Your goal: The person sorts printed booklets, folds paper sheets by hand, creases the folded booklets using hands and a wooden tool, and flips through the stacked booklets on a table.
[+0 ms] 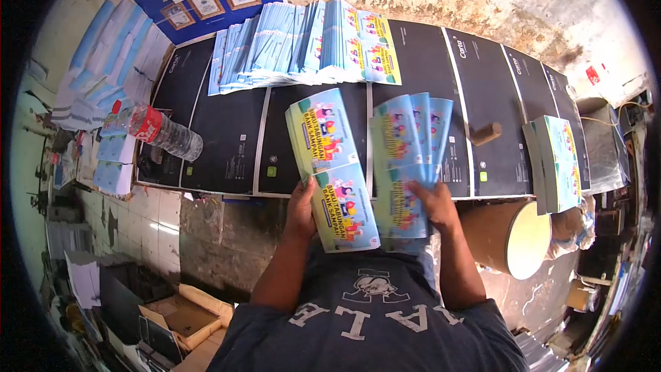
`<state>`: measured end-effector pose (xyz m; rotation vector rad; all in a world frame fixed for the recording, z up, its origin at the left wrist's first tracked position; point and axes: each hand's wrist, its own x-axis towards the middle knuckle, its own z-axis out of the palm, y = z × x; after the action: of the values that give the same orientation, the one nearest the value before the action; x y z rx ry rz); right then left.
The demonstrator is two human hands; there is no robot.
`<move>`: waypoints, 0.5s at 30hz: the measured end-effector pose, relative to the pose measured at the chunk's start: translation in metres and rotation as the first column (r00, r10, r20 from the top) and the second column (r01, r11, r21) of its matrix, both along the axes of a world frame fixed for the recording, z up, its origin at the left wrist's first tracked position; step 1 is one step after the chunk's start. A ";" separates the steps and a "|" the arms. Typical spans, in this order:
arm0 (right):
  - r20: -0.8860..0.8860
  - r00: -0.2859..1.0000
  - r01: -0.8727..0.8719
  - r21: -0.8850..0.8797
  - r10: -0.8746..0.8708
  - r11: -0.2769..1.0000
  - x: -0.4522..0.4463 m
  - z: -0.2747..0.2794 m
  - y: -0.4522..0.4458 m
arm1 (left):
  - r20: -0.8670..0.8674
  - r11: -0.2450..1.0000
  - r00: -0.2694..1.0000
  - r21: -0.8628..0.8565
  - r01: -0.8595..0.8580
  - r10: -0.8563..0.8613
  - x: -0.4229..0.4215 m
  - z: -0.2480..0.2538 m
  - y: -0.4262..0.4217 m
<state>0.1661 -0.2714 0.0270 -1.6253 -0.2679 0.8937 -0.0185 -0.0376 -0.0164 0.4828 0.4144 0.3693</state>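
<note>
While pinching a stack of printed covers point(339, 193) by its left edge with the left hand point(301, 208), thumb in front, also clasping fanned covers point(396, 155) just beside with the right hand point(435, 204), thumb over them, other fingers hidden. Held at the near edge of the black tabletop point(227, 131). Farther out, resting there: leaning blue booklets point(282, 45), a short stick point(485, 133), a bottle point(165, 132).

Booklets point(397, 139) in the right hand point(438, 205) look blurred, the left hand point(301, 209) partly hidden.

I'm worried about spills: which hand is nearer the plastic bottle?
Left. The left hand is to the right of the bottle; the right hand is farther right, at the fanned booklets.
</note>
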 end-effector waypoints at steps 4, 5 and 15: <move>0.252 0.956 -0.121 -0.133 0.152 0.984 -0.036 -0.007 0.038 | -0.016 0.990 0.993 0.072 0.120 -0.119 0.017 -0.007 -0.029; 0.156 0.978 -0.135 -0.028 0.138 0.990 -0.034 0.008 0.039 | -0.034 0.990 0.996 0.105 0.090 -0.087 0.018 -0.006 -0.032; 0.077 0.993 -0.094 0.065 0.089 0.993 -0.028 0.005 0.027 | 0.005 0.994 0.995 0.051 0.099 -0.100 0.016 -0.001 -0.026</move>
<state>0.1384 -0.2445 0.0317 -1.5943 -0.4236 0.8856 -0.0022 -0.0639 -0.0177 0.5491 0.3725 0.2858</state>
